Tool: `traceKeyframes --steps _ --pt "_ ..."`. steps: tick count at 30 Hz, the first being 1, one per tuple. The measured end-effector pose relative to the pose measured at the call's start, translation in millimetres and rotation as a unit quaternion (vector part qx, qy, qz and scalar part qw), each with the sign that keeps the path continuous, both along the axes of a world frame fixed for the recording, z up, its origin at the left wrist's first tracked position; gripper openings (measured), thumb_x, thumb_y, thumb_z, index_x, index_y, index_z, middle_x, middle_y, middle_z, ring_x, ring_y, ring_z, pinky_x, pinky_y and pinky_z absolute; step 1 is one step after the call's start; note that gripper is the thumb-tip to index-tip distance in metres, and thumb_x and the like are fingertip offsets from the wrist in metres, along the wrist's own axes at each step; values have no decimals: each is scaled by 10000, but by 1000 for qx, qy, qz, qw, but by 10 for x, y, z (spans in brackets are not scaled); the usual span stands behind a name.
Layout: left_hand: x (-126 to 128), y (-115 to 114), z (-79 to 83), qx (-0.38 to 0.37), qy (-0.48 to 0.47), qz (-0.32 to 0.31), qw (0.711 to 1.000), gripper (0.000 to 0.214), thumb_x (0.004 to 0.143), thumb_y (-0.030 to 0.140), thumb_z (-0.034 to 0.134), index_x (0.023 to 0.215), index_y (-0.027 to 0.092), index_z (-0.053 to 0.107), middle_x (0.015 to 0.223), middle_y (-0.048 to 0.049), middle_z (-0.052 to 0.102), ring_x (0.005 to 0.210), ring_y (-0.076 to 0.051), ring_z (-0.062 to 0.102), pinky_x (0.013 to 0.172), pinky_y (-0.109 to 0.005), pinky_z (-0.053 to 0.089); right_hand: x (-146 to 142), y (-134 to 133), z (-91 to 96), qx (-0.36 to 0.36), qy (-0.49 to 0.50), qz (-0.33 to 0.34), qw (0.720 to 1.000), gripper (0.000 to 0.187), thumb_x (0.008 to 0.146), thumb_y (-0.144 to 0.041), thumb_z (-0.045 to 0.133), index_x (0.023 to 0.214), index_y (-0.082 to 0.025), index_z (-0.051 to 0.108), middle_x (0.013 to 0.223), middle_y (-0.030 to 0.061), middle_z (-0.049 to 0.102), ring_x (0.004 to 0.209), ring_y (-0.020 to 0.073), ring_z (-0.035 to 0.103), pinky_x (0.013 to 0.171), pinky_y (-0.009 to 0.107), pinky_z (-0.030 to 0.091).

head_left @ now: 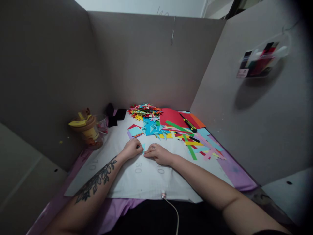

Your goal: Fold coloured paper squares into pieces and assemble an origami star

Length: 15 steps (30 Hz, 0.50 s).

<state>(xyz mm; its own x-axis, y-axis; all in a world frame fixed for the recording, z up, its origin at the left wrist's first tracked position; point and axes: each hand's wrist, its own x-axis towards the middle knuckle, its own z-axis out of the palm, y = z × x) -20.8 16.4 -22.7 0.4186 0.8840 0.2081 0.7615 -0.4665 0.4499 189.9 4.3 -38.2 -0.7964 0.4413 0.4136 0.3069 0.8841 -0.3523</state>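
Note:
A small piece of light blue paper (143, 148) lies between my two hands on the white sheet. My left hand (132, 148) is closed, with its fingertips pinching the paper's left side. From the right, my right hand (158, 154) presses its fingers together at the paper's lower edge; a ring shows on one finger. Just beyond the hands is a small stack of square papers (135, 131), with light blue on top. Several folded light blue paper pieces (154, 128) rest on a blue sheet (149, 132) farther back.
Behind sits a heap of colourful folded paper stars (145, 111). A black and yellow utility knife (189, 124) lies on red paper (171, 117), near scattered paper strips (195, 143). A brown and yellow cup (89, 130) stands left. Grey partitions (156, 58) enclose the table; a clear pouch (262, 62) hangs right.

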Motion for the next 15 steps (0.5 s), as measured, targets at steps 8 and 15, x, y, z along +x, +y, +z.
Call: traceKeyframes --steps 8,15 --pt "11 12 1 -19 -3 15 1000 155 739 250 559 683 151 665 761 -59 650 747 -179 579 667 -247 400 -2 16 -29 -17 11 3 1000 232 854 -147 520 997 -236 679 1037 56 693 954 194 562 892 394 396" --pt "45 0 -5 -14 3 41 999 169 735 263 548 681 159 671 780 -64 664 756 -189 580 672 -253 399 1 16 -29 -28 12 4 1000 272 799 -67 525 973 -225 663 1040 44 687 971 192 559 897 389 404"
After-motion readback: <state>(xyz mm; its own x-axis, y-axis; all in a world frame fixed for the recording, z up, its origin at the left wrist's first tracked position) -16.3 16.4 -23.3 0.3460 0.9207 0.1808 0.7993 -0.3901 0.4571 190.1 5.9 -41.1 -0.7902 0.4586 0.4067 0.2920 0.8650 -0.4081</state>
